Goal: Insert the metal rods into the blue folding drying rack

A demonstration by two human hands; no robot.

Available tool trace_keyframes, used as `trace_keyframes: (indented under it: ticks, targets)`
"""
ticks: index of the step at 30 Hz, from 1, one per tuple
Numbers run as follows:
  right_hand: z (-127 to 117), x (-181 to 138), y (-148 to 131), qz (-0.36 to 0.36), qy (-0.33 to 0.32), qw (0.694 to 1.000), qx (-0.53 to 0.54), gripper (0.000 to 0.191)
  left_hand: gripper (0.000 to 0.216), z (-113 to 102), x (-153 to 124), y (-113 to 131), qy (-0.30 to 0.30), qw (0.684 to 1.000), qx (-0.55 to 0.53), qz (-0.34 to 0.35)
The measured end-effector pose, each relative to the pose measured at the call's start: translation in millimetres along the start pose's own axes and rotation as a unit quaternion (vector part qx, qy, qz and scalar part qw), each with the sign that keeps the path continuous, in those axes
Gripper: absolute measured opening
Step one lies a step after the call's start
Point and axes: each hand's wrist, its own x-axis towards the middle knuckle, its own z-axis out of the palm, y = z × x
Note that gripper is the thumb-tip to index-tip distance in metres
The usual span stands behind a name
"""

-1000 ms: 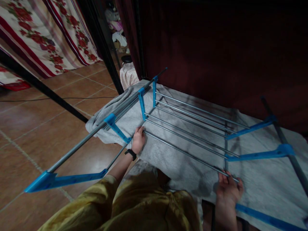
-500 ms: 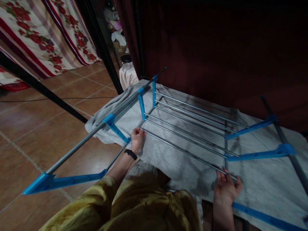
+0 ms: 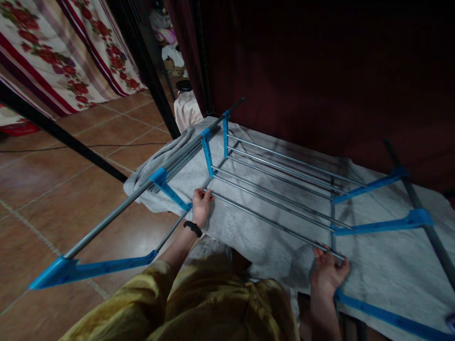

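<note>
A thin metal rod [image 3: 263, 218] spans the space between my two hands. My left hand [image 3: 202, 203], with a black band on the wrist, pinches its left end beside the rack's side bar. Near the rod's right end, my right hand [image 3: 329, 267] has its fingers around it, palm up. The rod belongs with a rack of grey tubes [image 3: 110, 213] and blue plastic brackets [image 3: 170, 192]. Several similar rods [image 3: 280, 198] run across the rack behind it, between the left and right brackets. A blue bracket [image 3: 387, 312] lies to the right of my right hand.
The rack rests on a grey blanket [image 3: 241, 227]. Dark red curtain [image 3: 320, 85] hangs behind. A black pole [image 3: 149, 71] rises at the left, and another black bar [image 3: 64, 128] slants over the tiled floor [image 3: 117, 255]. A thin cable [image 3: 81, 146] crosses the tiles.
My right hand has shifted slightly left along with the rod's right end. The left hand stays at the rod's left end, nearly in place.
</note>
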Motion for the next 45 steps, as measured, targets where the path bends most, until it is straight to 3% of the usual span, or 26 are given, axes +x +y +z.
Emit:
trace_keyframes:
  ticks: [8, 31, 45]
  targets:
    - [4, -8, -1, -0.028, 0.022, 0.999, 0.02, 0.081, 0.035, 1, -2, -2, 0.015, 1.0, -0.018, 0.009]
    - [0, 0, 7, -0.008, 0.014, 1.0, 0.015, 0.078, 0.039, -3, -3, -4, 0.006, 0.999, -0.024, 0.036]
    - [3, -4, -4, 0.002, 0.02, 1.0, 0.006, 0.076, 0.033, -10, 1, -18, -0.036, 0.99, 0.081, 0.107]
